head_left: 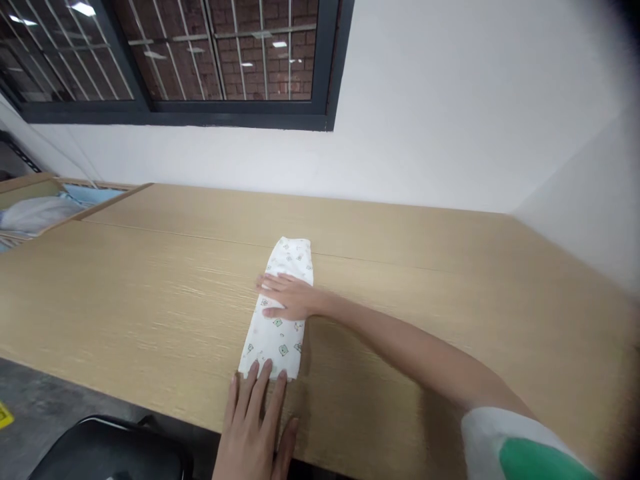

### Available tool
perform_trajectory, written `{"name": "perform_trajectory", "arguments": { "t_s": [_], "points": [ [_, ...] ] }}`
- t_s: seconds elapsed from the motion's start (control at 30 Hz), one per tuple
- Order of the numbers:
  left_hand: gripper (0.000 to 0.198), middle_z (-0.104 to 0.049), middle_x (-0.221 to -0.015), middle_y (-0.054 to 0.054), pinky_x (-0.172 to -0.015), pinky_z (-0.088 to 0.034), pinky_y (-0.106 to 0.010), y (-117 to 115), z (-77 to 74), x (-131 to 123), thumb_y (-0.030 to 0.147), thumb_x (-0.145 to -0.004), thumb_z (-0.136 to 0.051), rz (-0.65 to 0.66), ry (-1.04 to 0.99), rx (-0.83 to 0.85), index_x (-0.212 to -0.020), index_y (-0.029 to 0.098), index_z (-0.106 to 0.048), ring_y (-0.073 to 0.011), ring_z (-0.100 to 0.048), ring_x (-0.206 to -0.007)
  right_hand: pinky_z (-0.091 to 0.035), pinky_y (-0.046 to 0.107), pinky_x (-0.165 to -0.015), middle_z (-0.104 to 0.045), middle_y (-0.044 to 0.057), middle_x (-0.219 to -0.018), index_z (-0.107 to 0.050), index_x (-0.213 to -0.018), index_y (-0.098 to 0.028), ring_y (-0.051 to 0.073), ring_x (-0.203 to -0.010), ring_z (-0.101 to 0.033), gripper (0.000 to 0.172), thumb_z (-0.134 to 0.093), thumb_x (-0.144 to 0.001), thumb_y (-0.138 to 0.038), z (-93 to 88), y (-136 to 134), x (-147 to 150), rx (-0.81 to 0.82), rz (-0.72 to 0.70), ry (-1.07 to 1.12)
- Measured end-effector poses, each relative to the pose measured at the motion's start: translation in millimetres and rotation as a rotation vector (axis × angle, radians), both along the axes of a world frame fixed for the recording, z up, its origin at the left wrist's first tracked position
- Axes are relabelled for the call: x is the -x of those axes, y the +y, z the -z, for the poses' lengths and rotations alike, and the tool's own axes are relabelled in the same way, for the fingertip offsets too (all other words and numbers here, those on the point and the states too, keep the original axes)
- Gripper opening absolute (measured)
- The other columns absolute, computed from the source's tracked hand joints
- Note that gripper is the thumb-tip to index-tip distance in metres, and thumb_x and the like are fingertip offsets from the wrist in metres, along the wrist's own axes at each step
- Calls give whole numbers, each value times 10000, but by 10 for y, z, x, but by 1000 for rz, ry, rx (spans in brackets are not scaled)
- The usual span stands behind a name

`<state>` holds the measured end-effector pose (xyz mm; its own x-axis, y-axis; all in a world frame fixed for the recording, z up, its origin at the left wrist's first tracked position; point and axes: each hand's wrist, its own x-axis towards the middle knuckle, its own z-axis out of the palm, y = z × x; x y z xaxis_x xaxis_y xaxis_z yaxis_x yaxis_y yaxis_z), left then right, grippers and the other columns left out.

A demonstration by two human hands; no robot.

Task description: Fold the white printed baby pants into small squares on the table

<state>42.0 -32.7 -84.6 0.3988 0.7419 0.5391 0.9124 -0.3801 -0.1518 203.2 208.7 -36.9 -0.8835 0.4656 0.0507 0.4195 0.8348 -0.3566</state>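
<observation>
A white cloth garment (280, 340) with small green and grey printed figures lies on the wooden table (150, 300), folded into a long narrow strip. Across its middle rests my right hand (287, 297), palm down with the fingers stretched out to the left. My left hand (255, 420) is at the near end, its fingers spread and the tips touching the cloth's near edge. Neither hand grips the cloth. What kind of garment it is, I cannot tell from this folded shape.
A wooden box (120, 195) holding white and light blue cloth stands at the table's far left. A black chair (113, 450) is below the near edge at left. Behind the table rise a white wall (425, 100) and a dark-framed barred window (240, 113).
</observation>
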Motion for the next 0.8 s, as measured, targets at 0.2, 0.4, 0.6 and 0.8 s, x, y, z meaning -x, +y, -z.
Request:
{"name": "perform_trajectory", "arguments": {
  "t_s": [0.2,0.4,0.6,0.8],
  "points": [
    [543,-512,-1520,-59,-1366,-47,-427,-14,-23,-24,447,-910,-602,-8,-58,28,-1409,239,-545,-267,-472,-1420,-41,486,-1278,-69,89,-1685,-184,-1651,-156,291,-1575,-64,860,-243,-1000,-715,-48,804,-196,-35,270,-166],
    [570,-477,-1547,-81,-1217,-405,-494,-14,-25,-24,385,-906,-616,-4,-37,32,-1441,218,-514,-296,-456,-1431,-102,493,-1274,-141,91,-1682,-223,-1641,-136,303,-1569,-112,781,-241,-1031,-625,22,1158,-309,-107,312,-146],
    [489,-581,-1450,-67,-1138,-528,-444,-52,-98,-27,332,-922,-604,72,-94,30,-1388,191,-566,-259,-541,-1346,-173,484,-1255,-312,206,-1629,-382,-1549,-27,331,-1528,-262,606,-368,-1038,-352,-40,869,-293,-353,305,-40],
    [328,-740,-1165,25,-1004,-584,-227,-111,-334,25,406,-1002,-486,481,-160,-5,-1141,221,-718,-122,-661,-1058,-432,469,-1064,-619,155,-1327,-558,-1371,-122,278,-1227,-563,423,-410,-1049,-353,-401,-240,-466,-163,127,136]
  ]
}}
